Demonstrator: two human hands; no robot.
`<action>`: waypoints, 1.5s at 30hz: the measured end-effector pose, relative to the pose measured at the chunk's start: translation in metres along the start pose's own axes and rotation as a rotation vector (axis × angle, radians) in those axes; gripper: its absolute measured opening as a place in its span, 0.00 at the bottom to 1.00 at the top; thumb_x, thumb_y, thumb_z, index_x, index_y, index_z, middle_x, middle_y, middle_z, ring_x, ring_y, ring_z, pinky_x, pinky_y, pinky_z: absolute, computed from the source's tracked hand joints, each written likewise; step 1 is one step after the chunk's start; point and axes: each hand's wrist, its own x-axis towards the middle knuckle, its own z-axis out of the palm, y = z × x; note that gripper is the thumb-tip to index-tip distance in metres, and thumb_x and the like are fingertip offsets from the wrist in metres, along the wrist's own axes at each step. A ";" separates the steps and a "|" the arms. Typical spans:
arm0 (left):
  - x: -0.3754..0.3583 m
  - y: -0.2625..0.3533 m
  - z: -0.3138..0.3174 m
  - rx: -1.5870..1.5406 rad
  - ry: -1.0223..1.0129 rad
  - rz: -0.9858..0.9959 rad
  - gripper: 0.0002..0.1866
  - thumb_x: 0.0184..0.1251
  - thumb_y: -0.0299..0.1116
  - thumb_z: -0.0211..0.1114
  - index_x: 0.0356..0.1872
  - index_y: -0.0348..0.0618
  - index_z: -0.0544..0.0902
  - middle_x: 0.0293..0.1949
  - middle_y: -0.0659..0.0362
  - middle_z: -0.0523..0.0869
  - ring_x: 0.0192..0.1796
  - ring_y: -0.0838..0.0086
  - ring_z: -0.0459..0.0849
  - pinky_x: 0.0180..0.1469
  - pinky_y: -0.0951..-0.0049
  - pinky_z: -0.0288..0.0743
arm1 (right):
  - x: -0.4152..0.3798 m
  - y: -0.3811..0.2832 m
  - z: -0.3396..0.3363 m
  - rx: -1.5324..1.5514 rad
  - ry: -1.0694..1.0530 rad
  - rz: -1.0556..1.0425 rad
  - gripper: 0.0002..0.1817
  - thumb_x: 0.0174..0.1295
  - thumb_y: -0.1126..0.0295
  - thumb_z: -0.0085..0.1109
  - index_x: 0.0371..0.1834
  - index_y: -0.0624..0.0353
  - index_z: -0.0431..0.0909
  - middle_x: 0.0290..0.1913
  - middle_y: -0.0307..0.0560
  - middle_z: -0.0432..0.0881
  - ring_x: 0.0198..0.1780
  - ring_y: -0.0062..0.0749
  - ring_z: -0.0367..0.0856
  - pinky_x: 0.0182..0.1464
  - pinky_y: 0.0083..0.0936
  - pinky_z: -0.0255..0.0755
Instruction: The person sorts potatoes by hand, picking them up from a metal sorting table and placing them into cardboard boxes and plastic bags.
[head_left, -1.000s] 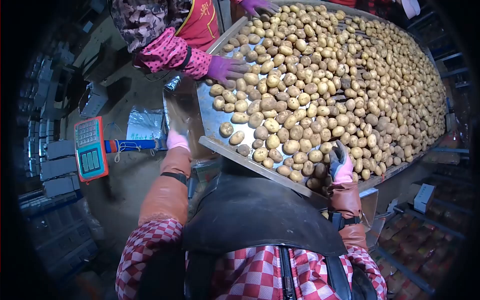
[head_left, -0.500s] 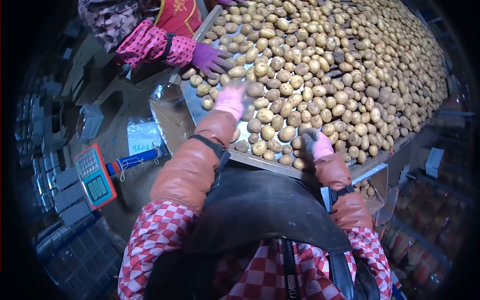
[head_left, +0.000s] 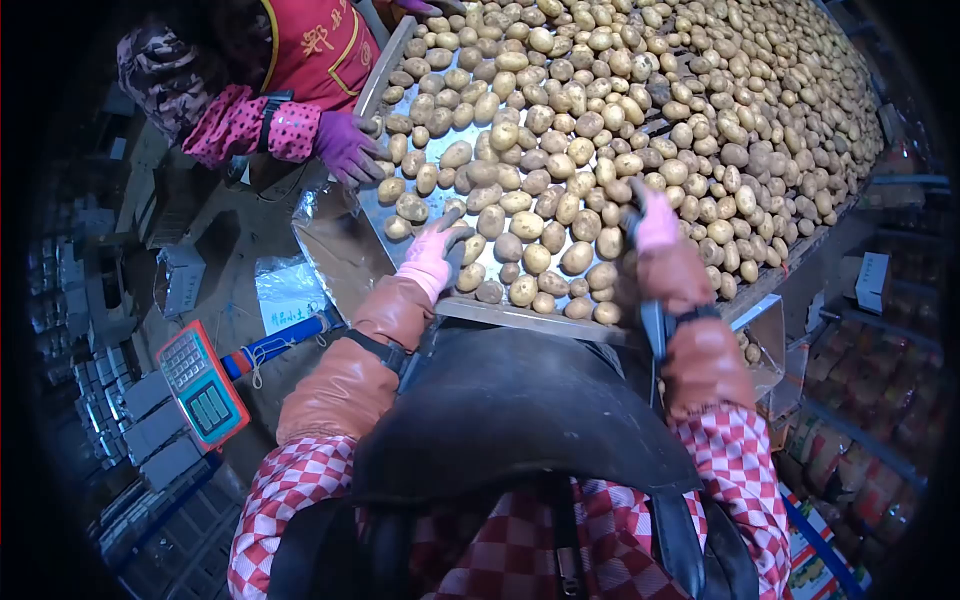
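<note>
Loose potatoes (head_left: 535,258) cover a metal-topped sorting table (head_left: 432,205) with a raised rim. My left hand (head_left: 432,258), in a pink glove with grey fingers, is low over the near left corner of the table. Its fingers are apart, beside several potatoes, and no potato shows clearly inside it. Farther right, my right hand (head_left: 655,218), gloved alike, reaches in among the potatoes with its fingers stretched forward. They touch or nearly touch the potatoes there, and its palm side is hidden.
Across the left corner, a co-worker's purple-gloved hand (head_left: 350,148) rests at the table edge. A cardboard box (head_left: 345,250) stands below that corner. To the left is a red-framed digital scale display (head_left: 203,385) on a blue post. A box holding potatoes (head_left: 752,350) sits under the right edge.
My left hand has drawn back toward the table's near edge. My right hand has moved forward from the near edge into the potatoes. The co-worker's gloved hand has shifted left.
</note>
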 end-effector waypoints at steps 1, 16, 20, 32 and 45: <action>-0.002 0.002 -0.005 -0.038 -0.026 -0.014 0.16 0.60 0.31 0.62 0.50 0.58 0.84 0.65 0.53 0.75 0.64 0.54 0.73 0.67 0.62 0.68 | 0.027 0.018 -0.004 0.222 -0.017 0.057 0.30 0.59 0.71 0.64 0.67 0.58 0.69 0.55 0.49 0.80 0.56 0.36 0.79 0.56 0.28 0.73; 0.062 0.112 0.002 -0.002 -0.119 0.280 0.20 0.61 0.30 0.62 0.56 0.53 0.81 0.51 0.48 0.84 0.54 0.52 0.81 0.57 0.59 0.75 | -0.044 0.001 -0.003 -0.255 0.080 -0.199 0.19 0.57 0.68 0.59 0.53 0.56 0.76 0.48 0.56 0.81 0.51 0.51 0.80 0.54 0.42 0.75; 0.077 0.123 0.024 0.236 -0.330 0.495 0.23 0.62 0.40 0.66 0.60 0.55 0.78 0.67 0.47 0.70 0.66 0.49 0.70 0.66 0.55 0.68 | -0.022 -0.030 0.012 -0.475 -0.098 -0.028 0.13 0.62 0.68 0.53 0.50 0.56 0.73 0.49 0.54 0.80 0.50 0.51 0.81 0.50 0.45 0.76; 0.085 0.116 -0.011 0.163 -0.334 0.109 0.15 0.68 0.44 0.62 0.49 0.48 0.84 0.45 0.52 0.86 0.51 0.54 0.83 0.52 0.61 0.77 | -0.038 0.006 -0.059 1.184 -0.194 0.012 0.36 0.57 0.62 0.70 0.69 0.55 0.66 0.46 0.48 0.82 0.48 0.31 0.83 0.49 0.33 0.79; 0.113 0.110 0.038 0.411 -0.520 0.416 0.38 0.59 0.53 0.67 0.70 0.59 0.66 0.72 0.58 0.64 0.73 0.54 0.63 0.67 0.39 0.59 | 0.072 -0.022 -0.069 -0.604 0.064 0.188 0.15 0.60 0.71 0.52 0.49 0.57 0.82 0.47 0.53 0.85 0.52 0.47 0.83 0.51 0.40 0.78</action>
